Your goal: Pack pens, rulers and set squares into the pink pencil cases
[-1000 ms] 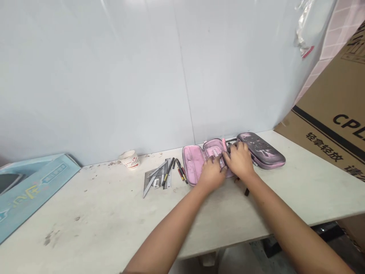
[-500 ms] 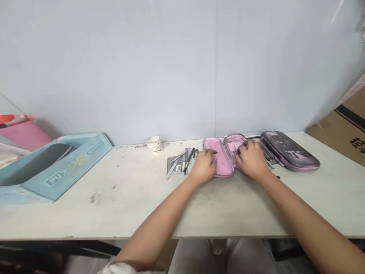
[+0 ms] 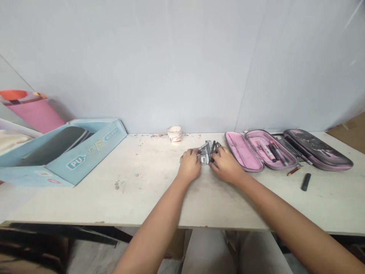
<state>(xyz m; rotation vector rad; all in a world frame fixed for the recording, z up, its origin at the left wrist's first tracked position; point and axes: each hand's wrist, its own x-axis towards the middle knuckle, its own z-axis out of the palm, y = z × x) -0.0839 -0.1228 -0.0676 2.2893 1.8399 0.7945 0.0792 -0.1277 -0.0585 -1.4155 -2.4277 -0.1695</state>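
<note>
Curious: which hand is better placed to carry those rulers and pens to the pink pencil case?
Probably the right hand, nearer the pink pencil case; the left hand is beyond the rulers and pens.

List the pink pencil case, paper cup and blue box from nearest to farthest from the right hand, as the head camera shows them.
From the right hand:
1. Pink pencil case: open, just to its right.
2. Paper cup: back edge of the table, to its left.
3. Blue box: far left.
</note>
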